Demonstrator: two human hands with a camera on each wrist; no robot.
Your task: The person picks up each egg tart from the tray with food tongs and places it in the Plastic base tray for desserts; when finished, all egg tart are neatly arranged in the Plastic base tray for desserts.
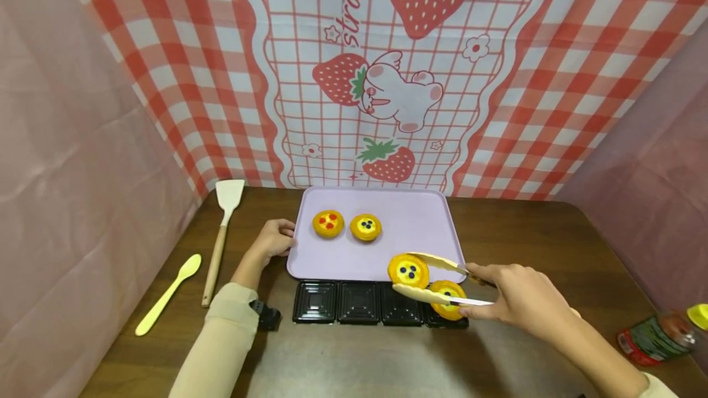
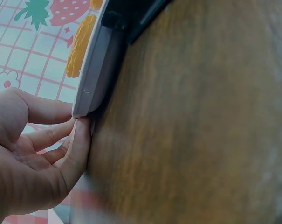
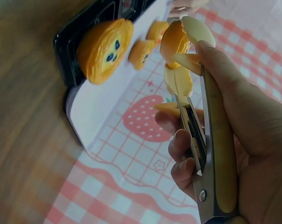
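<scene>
In the head view my right hand (image 1: pixel 525 300) grips a pair of tongs (image 1: pixel 437 261) with cream scalloped tips. Between those tips is an egg tart with blueberries (image 1: pixel 408 271), held over the tray's front edge. Another blueberry tart (image 1: pixel 449 300) sits in the rightmost compartment of the black four-part tray (image 1: pixel 315 301). My left hand (image 1: pixel 272 239) pinches the left rim of the lilac tray (image 1: pixel 409 217); the left wrist view shows the fingers (image 2: pixel 78 144) at that rim. On the lilac tray lie a strawberry-topped tart (image 1: pixel 328 224) and a blueberry tart (image 1: pixel 365 227).
Left of the trays lie a white spatula with a wooden handle (image 1: pixel 218 250) and a pale yellow spoon (image 1: pixel 168 295). A bottle with a yellow cap (image 1: pixel 660 336) is at the right edge. A checked strawberry cloth (image 1: pixel 365 109) hangs behind the table.
</scene>
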